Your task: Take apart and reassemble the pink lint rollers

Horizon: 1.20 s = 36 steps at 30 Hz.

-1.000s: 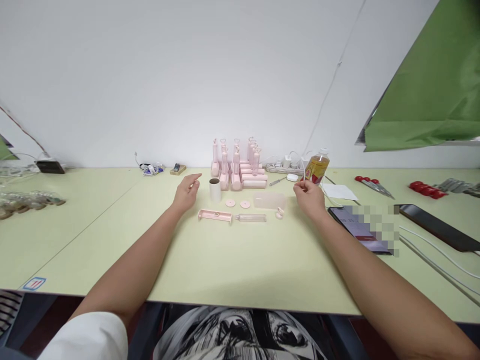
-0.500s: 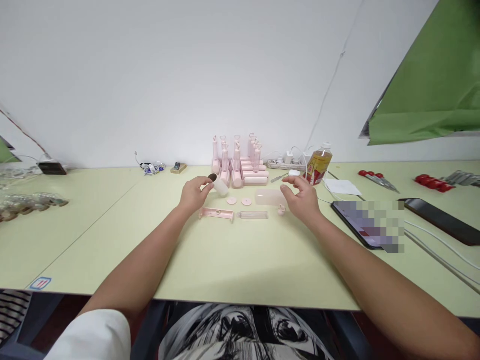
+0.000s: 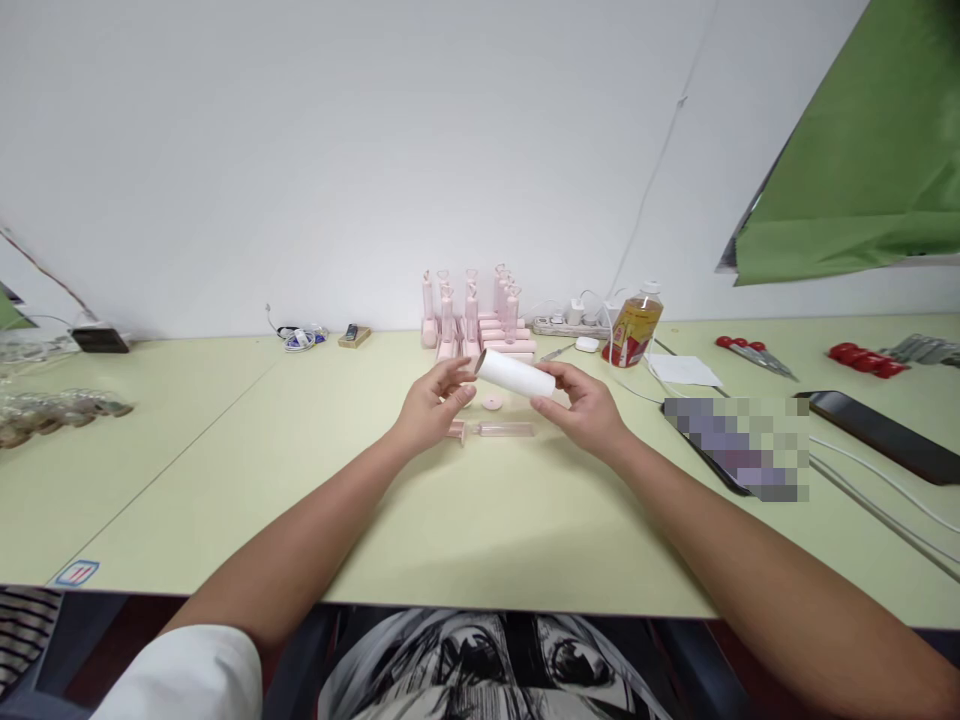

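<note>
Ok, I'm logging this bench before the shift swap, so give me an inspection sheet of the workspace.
Surface: pale green table.
Job's things: white roll held level above the table; pink disc and clear tube lying below it.
Clutter: pink parts stack, oil bottle, red-handled tools, phone.
Hands: left hand and right hand each grip one end of the roll.
Cables: white cables at right; power strip.
Surroundings: white wall, green sheet.

A bottle (image 3: 634,327) of amber liquid stands near a power strip (image 3: 570,327); red-handled tools (image 3: 746,355) lie further right.
</note>
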Each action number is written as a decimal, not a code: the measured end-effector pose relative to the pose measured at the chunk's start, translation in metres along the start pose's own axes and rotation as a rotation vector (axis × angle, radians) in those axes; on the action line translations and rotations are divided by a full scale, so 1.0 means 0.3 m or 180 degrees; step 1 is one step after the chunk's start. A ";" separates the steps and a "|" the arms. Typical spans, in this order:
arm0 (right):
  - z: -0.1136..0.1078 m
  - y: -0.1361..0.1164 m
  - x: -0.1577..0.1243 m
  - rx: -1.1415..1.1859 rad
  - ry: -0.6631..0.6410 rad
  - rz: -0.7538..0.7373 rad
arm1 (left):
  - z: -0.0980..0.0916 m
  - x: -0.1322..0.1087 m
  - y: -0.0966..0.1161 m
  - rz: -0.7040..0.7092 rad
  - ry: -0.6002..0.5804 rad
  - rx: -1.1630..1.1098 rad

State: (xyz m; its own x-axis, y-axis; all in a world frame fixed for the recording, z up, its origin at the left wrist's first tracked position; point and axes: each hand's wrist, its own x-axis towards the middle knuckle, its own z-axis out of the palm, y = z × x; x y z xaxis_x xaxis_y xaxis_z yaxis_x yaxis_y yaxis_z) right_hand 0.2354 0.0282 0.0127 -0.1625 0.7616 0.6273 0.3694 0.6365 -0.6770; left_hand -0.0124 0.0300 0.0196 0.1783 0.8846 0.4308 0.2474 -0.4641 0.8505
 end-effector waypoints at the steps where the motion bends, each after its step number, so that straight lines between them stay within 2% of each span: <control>1: -0.006 0.001 0.003 0.0035 0.0091 0.0037 | -0.013 0.019 -0.005 -0.0091 -0.0018 0.0417; 3: -0.018 0.000 0.008 0.0033 0.0201 0.0130 | -0.033 0.069 -0.014 -0.0390 -0.0190 0.1488; 5: -0.025 -0.002 0.010 -0.0032 0.0231 0.0213 | -0.032 0.129 -0.024 -0.0596 -0.0622 0.2408; 9: -0.025 0.000 0.007 -0.0158 0.0132 0.0343 | 0.023 0.228 -0.064 -0.0724 -0.0919 0.2697; 13: -0.021 0.012 0.006 -0.0285 0.0032 0.0343 | 0.062 0.260 -0.114 -0.0730 -0.0963 0.2689; 16: -0.022 0.017 0.011 -0.0432 -0.0035 0.0357 | 0.037 0.253 -0.118 -0.0634 -0.0842 0.2522; 20: -0.025 0.014 0.013 -0.0684 -0.0157 0.0435 | -0.041 0.206 -0.054 -0.0494 -0.0569 0.2024; 21: -0.024 0.012 0.012 -0.0696 -0.0190 0.0433 | -0.059 0.185 -0.031 -0.0494 -0.0457 0.1750; 24: -0.019 0.007 0.005 -0.0594 -0.0265 0.0318 | -0.093 0.109 0.033 -0.0642 -0.0049 0.0079; 26: -0.014 0.004 0.000 -0.0522 -0.0325 0.0212 | -0.096 0.060 0.061 -0.0658 0.0045 -0.0455; 30: -0.008 -0.003 -0.008 -0.0467 -0.0403 0.0121 | -0.079 0.006 0.071 -0.0693 0.0013 -0.0807; 36: -0.011 -0.008 -0.009 -0.0525 -0.0413 0.0149 | -0.056 -0.009 0.041 -0.0528 -0.0027 -0.0742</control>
State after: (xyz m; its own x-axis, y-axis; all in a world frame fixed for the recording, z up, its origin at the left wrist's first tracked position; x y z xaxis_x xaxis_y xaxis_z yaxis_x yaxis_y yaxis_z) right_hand 0.2379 0.0243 0.0139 -0.2541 0.8060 0.5346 0.5223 0.5796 -0.6255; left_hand -0.0259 0.0226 0.0339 0.1619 0.9467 0.2784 0.0483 -0.2894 0.9560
